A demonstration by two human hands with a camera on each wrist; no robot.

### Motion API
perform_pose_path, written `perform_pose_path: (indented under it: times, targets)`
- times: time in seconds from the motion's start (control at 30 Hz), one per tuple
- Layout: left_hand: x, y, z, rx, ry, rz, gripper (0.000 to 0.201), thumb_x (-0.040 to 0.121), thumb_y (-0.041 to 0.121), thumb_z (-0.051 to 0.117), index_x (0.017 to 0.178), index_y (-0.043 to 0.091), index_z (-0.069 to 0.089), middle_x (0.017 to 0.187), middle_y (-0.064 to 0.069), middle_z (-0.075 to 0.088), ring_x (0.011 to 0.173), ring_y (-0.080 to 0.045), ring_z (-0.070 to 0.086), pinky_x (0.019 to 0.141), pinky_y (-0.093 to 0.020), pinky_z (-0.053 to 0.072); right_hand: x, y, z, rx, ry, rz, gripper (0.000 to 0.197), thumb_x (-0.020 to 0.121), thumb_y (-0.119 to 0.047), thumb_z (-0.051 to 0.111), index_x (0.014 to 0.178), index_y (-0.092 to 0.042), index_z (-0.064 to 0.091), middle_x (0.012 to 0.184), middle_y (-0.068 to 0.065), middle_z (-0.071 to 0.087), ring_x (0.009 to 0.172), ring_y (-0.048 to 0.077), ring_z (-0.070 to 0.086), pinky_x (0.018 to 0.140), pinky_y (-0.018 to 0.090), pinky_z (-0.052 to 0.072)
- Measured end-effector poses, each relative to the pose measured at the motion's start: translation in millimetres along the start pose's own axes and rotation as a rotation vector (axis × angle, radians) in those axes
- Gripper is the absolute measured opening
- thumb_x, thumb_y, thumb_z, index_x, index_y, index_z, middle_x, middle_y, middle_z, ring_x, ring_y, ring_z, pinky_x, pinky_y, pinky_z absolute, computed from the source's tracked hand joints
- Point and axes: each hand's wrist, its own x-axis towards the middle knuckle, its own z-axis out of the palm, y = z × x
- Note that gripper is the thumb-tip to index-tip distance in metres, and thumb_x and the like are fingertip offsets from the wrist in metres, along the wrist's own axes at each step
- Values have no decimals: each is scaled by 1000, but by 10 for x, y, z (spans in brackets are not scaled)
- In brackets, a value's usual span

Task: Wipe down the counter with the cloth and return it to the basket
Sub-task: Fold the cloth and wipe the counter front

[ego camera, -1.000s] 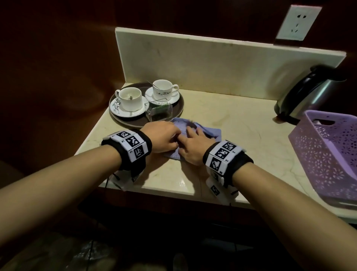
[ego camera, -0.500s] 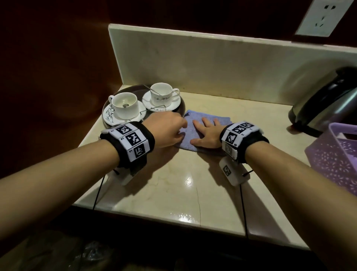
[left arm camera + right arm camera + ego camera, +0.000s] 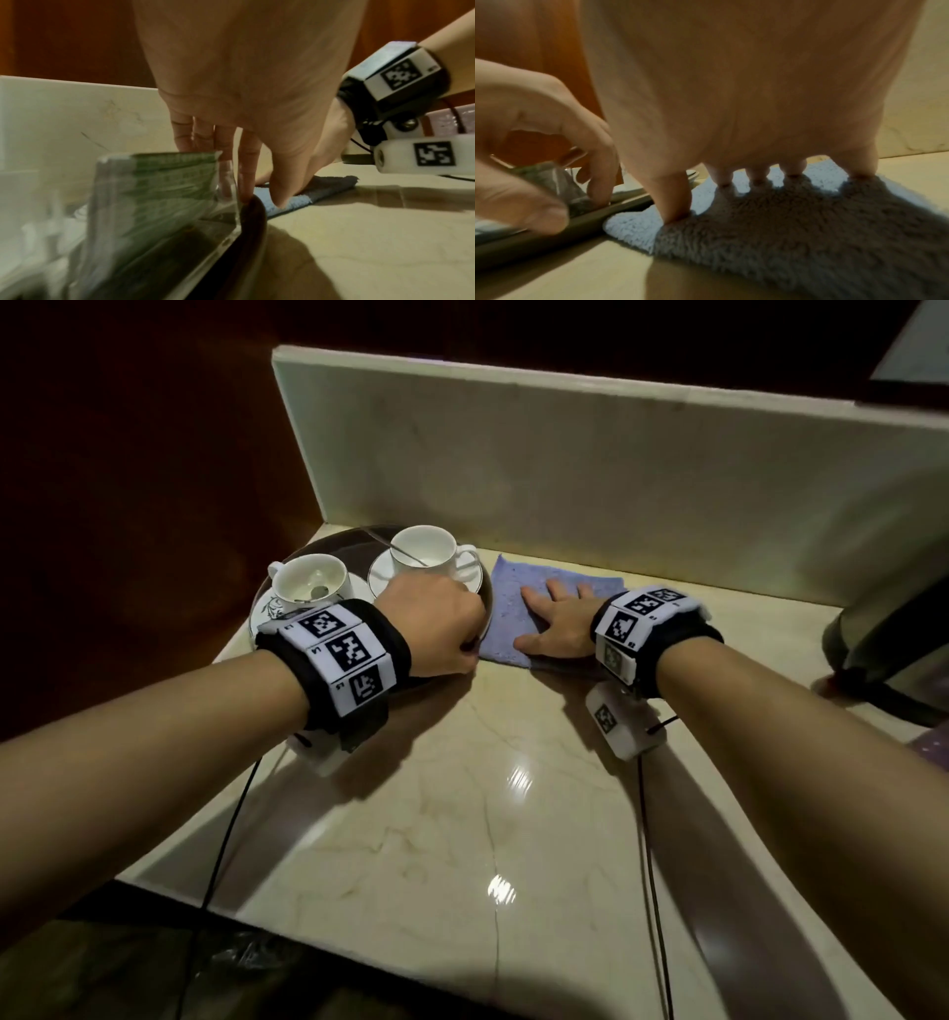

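A blue fleecy cloth (image 3: 506, 613) lies flat on the marble counter (image 3: 462, 788), close to the backsplash and touching the tray's right edge. My right hand (image 3: 557, 621) presses flat on it with fingers spread; the right wrist view shows the fingertips (image 3: 725, 178) sunk into the pile of the cloth (image 3: 808, 233). My left hand (image 3: 436, 629) curls over the rim of the dark round tray (image 3: 287, 567), fingers (image 3: 246, 178) inside the rim beside a clear holder, thumb outside by the cloth's corner (image 3: 295, 200). Only a purple sliver of the basket (image 3: 929, 752) shows at the right edge.
On the tray stand two white cups on saucers (image 3: 313, 588) (image 3: 423, 554) and a clear holder of green packets (image 3: 159, 182). A dark kettle (image 3: 893, 649) stands at the right. The backsplash (image 3: 565, 480) closes off the far side. Wrist cables trail over the counter's near edge.
My right hand has pushed the cloth away from me, up to the backsplash. My left hand has left the cloth and taken hold of the tray rim.
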Motion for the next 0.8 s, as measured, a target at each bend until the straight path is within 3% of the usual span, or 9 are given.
perform_pose_path:
  times: [0.33, 0.53, 0.67, 0.8]
  targets:
    - [-101, 74, 33, 211, -94, 30, 43, 88, 51, 53, 105, 15, 69, 103, -6, 65, 100, -28, 54, 86, -38, 41, 167, 2, -105, 37, 17, -48, 80, 94, -56, 45, 156, -33, -1, 165, 1, -7, 149, 39, -8, 118, 53, 5]
    - [-105, 162, 28, 233, -95, 31, 29, 91, 33, 49, 104, 15, 68, 104, -5, 64, 102, -28, 52, 85, -38, 38, 53, 41, -38, 43, 20, -38, 79, 94, -57, 43, 155, -34, -1, 165, 3, -6, 149, 40, -7, 119, 53, 7]
    - [-106, 196, 42, 288, -44, 73, 28, 90, 31, 48, 98, 16, 70, 100, -3, 65, 98, -28, 52, 80, -37, 36, -221, 122, 93, 37, -29, -39, 80, 94, -61, 40, 155, -35, -5, 164, 2, -10, 149, 38, -8, 118, 53, 8]
    - [-134, 224, 3, 326, -38, 117, 27, 87, 30, 49, 95, 15, 71, 98, -4, 67, 97, -29, 54, 82, -37, 40, -586, 196, 272, 55, -55, -25, 81, 94, -62, 41, 154, -37, -7, 164, 0, -13, 150, 36, -9, 118, 53, 7]
